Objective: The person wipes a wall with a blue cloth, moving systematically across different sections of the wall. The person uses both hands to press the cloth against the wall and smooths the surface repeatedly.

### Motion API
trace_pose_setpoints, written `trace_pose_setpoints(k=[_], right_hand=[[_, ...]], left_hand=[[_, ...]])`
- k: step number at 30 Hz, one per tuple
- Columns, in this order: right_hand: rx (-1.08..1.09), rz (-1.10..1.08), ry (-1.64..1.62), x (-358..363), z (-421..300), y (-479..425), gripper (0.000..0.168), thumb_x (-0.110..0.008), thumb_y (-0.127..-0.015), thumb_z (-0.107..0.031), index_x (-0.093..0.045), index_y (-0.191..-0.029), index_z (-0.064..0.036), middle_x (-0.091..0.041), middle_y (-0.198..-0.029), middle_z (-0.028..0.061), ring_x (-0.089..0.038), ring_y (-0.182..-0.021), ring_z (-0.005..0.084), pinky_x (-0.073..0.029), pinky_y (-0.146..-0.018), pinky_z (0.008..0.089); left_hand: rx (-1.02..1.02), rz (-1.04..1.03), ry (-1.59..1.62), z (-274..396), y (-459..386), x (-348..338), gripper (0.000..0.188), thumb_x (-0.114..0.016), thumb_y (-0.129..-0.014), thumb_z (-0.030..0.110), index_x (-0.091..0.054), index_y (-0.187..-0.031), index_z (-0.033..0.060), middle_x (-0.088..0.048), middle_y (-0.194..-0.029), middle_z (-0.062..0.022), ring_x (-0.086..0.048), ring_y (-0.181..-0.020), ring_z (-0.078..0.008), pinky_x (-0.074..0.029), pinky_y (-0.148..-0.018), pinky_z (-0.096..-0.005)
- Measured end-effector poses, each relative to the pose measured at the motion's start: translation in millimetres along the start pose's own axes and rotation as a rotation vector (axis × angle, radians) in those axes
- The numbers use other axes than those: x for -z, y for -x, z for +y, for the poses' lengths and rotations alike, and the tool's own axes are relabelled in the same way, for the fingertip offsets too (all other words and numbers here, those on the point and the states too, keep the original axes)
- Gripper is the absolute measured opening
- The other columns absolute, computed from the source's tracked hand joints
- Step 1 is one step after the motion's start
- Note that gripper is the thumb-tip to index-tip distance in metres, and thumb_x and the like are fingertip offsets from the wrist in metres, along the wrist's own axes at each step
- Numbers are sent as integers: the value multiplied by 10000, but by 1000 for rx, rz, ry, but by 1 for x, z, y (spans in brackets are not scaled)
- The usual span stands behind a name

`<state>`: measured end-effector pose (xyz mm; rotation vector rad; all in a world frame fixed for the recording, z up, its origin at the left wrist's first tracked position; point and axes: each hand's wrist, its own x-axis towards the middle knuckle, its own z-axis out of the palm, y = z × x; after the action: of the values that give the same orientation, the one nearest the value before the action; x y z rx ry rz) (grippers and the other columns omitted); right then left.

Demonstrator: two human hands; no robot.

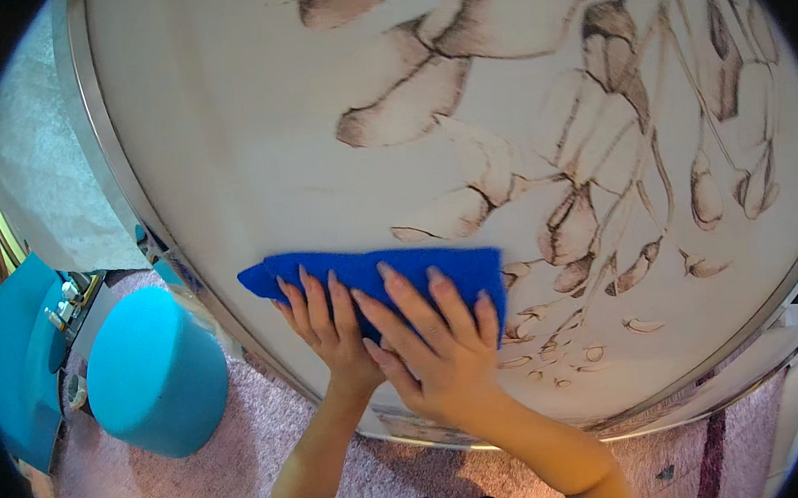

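Note:
A blue cloth [372, 269] lies spread on a large pale panel [234, 157] with a rounded metal rim and brown flower drawings. My left hand [330, 319] presses on the cloth's left half, fingers spread and pointing up the picture. On its right half rests my right hand [442, 338], also flat with fingers apart, its thumb side close beside the left hand. Both palms hide part of the cloth and the panel under them. The cloth's right edge covers some of the small drawn petals.
Left of the panel stands a round turquoise pouf [153, 370] on a pink carpet [306, 485]. Further left are a turquoise seat [18, 368] and a small table with small items [69, 299]. My dark-clad feet show at the bottom.

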<state>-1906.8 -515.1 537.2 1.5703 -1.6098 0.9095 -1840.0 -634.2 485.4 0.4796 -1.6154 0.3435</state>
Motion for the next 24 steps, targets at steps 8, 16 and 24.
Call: trace_pose_setpoints(k=[8, 16, 24], right_hand=[[-74, -97, 216, 8, 45, 127, 434, -536, -768, -322, -512, -1188, -216, -489, -1209, -21, -470, -976, 175, -298, -783, 339], [-50, 171, 355, 91, 100, 56, 401, -498, -810, -292, -508, -1198, -188, -424, -1289, 40, -357, -1185, 288, -175, -976, 457], [-69, 100, 448, 78, 117, 148, 399, -444, -825, -410, -529, -1176, -240, -425, -1286, 23, -321, -1201, 274, -150, -982, 458]], left_hand=[[-29, -132, 70, 81, 114, -10, 484, -409, -833, 345, -424, -1199, 27, -292, -1310, -196, -158, -1252, -420, -89, -966, -628], [-162, -230, 148, 153, -22, -8, 617, -448, -788, 293, -315, -1264, -77, -212, -1350, -277, -143, -1273, -425, -37, -1002, -549], [-184, -142, 110, 184, 62, -21, 571, -447, -782, 385, -436, -1226, 26, -334, -1302, -221, -292, -1224, -353, -134, -983, -535]])
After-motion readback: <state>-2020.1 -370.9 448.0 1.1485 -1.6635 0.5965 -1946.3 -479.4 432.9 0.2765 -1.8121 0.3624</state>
